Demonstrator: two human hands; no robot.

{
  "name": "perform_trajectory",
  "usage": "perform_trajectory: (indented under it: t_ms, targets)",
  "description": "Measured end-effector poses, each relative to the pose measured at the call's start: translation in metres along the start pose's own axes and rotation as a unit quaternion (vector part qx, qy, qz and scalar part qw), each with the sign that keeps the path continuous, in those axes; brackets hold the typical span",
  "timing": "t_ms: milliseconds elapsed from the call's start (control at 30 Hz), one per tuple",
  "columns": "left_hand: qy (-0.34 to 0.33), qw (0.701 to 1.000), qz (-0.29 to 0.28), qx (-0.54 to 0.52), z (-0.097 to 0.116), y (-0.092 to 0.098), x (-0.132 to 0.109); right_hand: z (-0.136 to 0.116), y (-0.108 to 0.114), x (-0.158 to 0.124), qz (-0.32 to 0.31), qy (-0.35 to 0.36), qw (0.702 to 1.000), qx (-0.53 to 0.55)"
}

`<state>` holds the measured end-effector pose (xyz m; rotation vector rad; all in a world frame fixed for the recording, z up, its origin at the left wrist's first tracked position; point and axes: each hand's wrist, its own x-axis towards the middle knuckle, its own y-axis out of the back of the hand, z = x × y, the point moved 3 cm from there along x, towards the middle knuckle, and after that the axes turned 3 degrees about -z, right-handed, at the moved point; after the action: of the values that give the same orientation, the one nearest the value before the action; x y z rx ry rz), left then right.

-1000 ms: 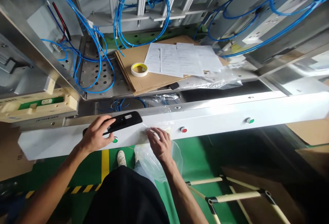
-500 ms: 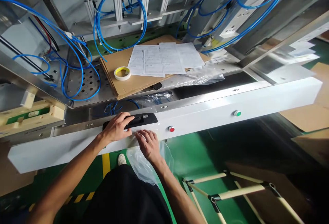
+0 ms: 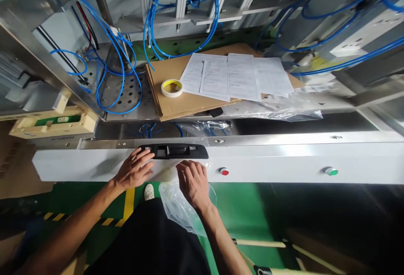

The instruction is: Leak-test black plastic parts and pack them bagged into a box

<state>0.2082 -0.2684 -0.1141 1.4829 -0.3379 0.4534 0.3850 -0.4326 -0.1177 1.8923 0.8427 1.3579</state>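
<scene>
A long black plastic trim panel (image 3: 186, 151) with recesses and a square opening lies along the white front beam (image 3: 271, 161). My left hand (image 3: 134, 172) has its fingers spread, the tips at the panel's left end. My right hand (image 3: 194, 184) is closed just below the panel's right half, its fingers curled on a clear plastic bag (image 3: 179, 205). That bag hangs down over the beam's front edge. Exactly how my right fingertips pinch the film is hidden.
A red button (image 3: 224, 171) and a green button (image 3: 331, 171) stick out of the beam. Behind lie cardboard sheets (image 3: 173, 109), printed papers (image 3: 217, 77) and a tape roll (image 3: 172, 88). Blue hoses (image 3: 121, 77) loop at the left. A tube frame (image 3: 261, 243) stands low right.
My left hand has moved off the panel's middle to its left end, and its fingers have spread. My right hand stays by the bag. The view has turned and shifted.
</scene>
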Motion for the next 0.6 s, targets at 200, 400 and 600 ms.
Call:
perform_trajectory:
  t_ms: [200,400,600]
  targets:
    - [0.077,0.992,0.094,-0.042,-0.008,-0.002,-0.014,0.009,0.0,-0.001,-0.034,0.006,0.999,0.015]
    - [0.153,0.97,0.147,-0.116,-0.01,-0.001,-0.005,0.032,0.015,-0.009,0.009,0.019,0.999,-0.036]
    - [0.22,0.952,0.167,-0.13,-0.008,-0.004,0.0,0.043,0.027,0.009,0.011,-0.003,0.998,-0.056]
